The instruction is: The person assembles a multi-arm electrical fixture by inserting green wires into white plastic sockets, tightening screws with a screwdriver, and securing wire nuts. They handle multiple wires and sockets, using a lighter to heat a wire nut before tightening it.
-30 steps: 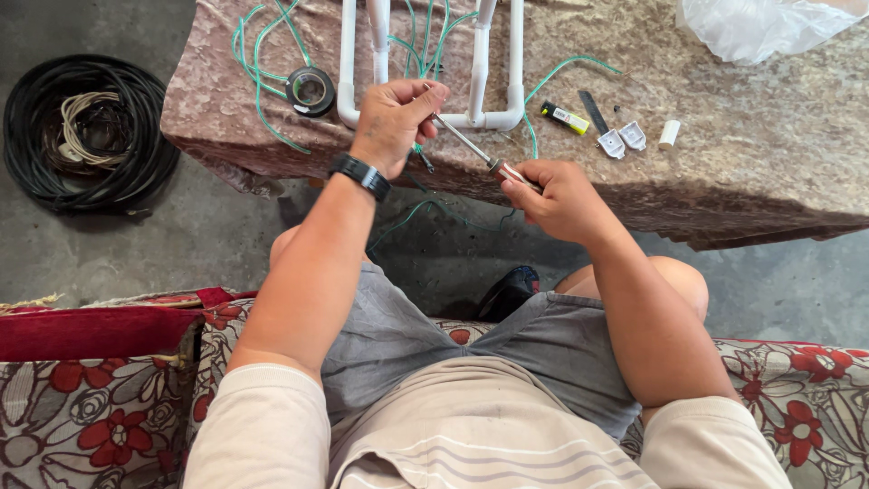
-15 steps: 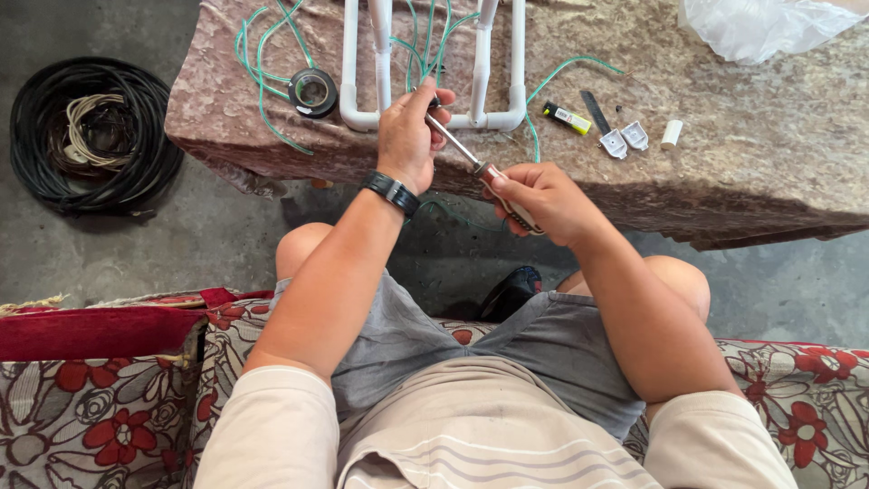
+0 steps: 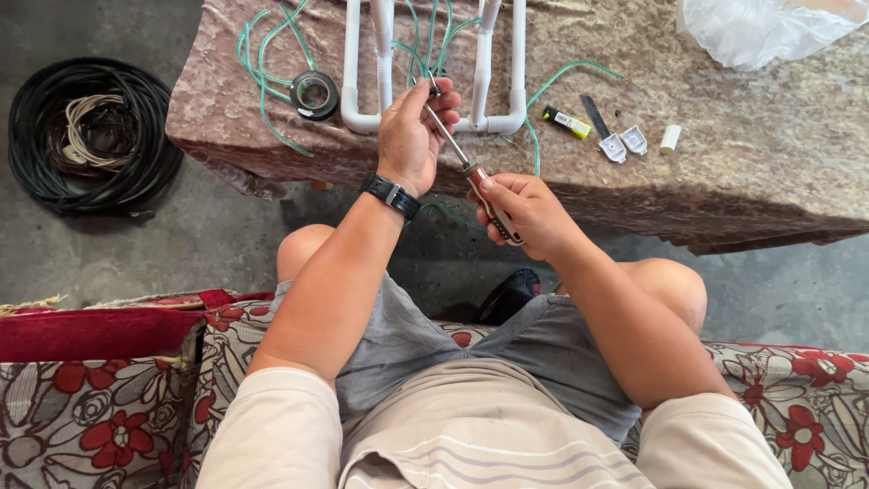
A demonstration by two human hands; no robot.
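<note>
— Head view looks straight down on someone seated on a flowered sofa (image 3: 100,407), leaning to a stone table (image 3: 769,172). What's in the hands?

— The right hand (image 3: 529,213) is wrapped tight around the red handle of a screwdriver (image 3: 471,172), fist closed. Its thin shaft slants up and left to the left hand (image 3: 412,136).

— And the left?

— Fingers pinched together near the tip of the shaft, right at the table's front edge. Something small seems gripped there, but I cannot tell what; the fingers cover it. A black watch (image 3: 391,196) sits on that wrist.

— How would that tool handle, you think?

— Light and stiff, I'd judge. The steel shaft looks slick, so the ribbed handle is the place to hold it, as the right hand does.

— What's just beyond?

— A white pipe frame (image 3: 362,63), with green wire (image 3: 262,63) threaded around it and trailing across the stone. That wire looks soft and springy, likely to tangle. A roll of black tape (image 3: 315,92) lies just left of the frame.

— Any containers?

— Only 1: a clear plastic bag (image 3: 769,27) at the far right corner. Its contents don't show through from here.

— Loose bits?

— A yellow-and-black tester (image 3: 567,121), 2 white clips (image 3: 623,143) and a small white plug (image 3: 670,138), near each other to the right of the frame. On the floor, well left, a black cable coil (image 3: 86,136) with a pale cord bundled inside it.
</note>
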